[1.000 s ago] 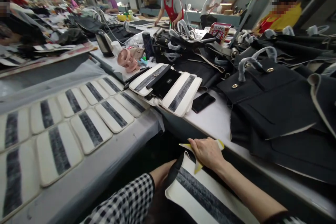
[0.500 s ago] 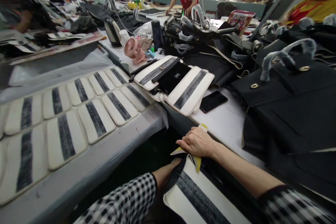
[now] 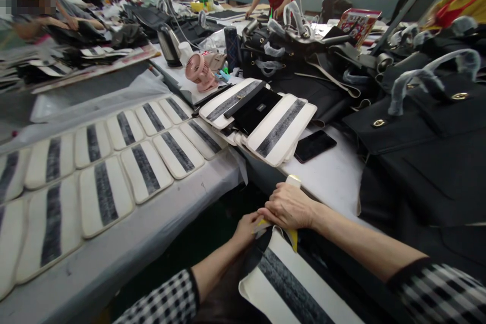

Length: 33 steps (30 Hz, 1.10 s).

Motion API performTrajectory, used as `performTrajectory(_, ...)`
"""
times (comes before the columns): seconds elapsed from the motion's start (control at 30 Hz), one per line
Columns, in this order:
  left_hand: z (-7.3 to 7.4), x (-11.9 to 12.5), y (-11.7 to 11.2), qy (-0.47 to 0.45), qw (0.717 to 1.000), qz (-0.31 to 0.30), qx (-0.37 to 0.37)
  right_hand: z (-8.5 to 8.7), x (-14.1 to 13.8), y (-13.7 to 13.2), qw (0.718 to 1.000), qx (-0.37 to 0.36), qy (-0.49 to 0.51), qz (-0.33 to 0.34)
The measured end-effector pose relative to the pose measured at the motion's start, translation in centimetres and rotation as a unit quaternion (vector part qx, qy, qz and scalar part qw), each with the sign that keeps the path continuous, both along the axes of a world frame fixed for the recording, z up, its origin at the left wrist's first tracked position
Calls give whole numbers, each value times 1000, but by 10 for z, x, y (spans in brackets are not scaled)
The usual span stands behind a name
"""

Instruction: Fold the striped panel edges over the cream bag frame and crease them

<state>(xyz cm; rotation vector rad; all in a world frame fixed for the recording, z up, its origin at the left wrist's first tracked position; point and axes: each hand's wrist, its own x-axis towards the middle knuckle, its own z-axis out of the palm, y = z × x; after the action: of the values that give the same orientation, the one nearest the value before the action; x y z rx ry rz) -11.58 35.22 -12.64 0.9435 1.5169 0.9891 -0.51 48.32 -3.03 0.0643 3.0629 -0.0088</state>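
My right hand (image 3: 290,206) is closed around a yellow-and-white strip (image 3: 293,180); one end sticks up past the fist and a yellow corner hangs below it. Right beside it, the fingers of my left hand (image 3: 246,228) are pinched at the strip's near-left edge. Just under both hands lies a white panel with a dark rough stripe (image 3: 292,278), its upper corner bent up and a black layer showing along its left side. Whether the strip is stuck to the panel's corner is hidden by my fingers.
Similar striped panels (image 3: 102,197) lie in rows on the left table. More are stacked around a black piece (image 3: 261,106) ahead. A phone (image 3: 315,146), pink fan (image 3: 199,71) and kettle (image 3: 169,44) sit nearby. Black bags (image 3: 421,147) crowd the right. Other people work beyond.
My left hand has come up from behind the panel's bent corner to meet the strip beside my right hand. The right hand keeps its grip. The view has shifted slightly.
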Motion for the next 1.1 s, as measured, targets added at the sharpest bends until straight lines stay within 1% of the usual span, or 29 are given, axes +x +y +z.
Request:
performTrajectory(0.03,9,-4,-4,-38,999,16,13,0,0,-1,1000,2,1,4)
performTrajectory(0.1,32,-9,-17,-128,990,33,58,2,0,-2,1000,4,0,7)
performTrajectory(0.13,45,-10,-24,-129,988,21,78,2,0,-3,1000,5,-2,6)
performTrajectory(0.2,68,-12,-34,-22,995,-21,94,4,0,-6,1000,7,-3,2)
performTrajectory(0.23,76,-11,-38,49,994,-40,94,4,0,-7,1000,9,-3,-1)
performTrajectory(0.27,81,-11,-40,104,989,-52,93,5,0,-8,1000,10,-3,-3)
performTrajectory(0.3,84,-11,-40,137,985,-59,91,5,0,-9,1000,12,-4,-3)
performTrajectory(0.37,84,-10,-39,149,982,-66,97,5,0,-10,1000,13,-6,-6)
performTrajectory(0.43,80,-10,-38,144,982,-68,103,4,1,-11,1000,15,-7,-10)
performTrajectory(0.57,75,-10,-39,136,983,-58,108,3,1,-11,1000,13,-4,-13)
performTrajectory(0.77,75,-8,-41,150,982,-50,103,-1,6,-13,1000,-9,7,-27)
performTrajectory(0.97,74,-6,-40,157,980,-50,112,-1,10,-16,998,-2,8,-58)
performTrajectory(1.1,76,-7,-41,167,978,-59,111,-1,12,-18,997,-2,7,-77)
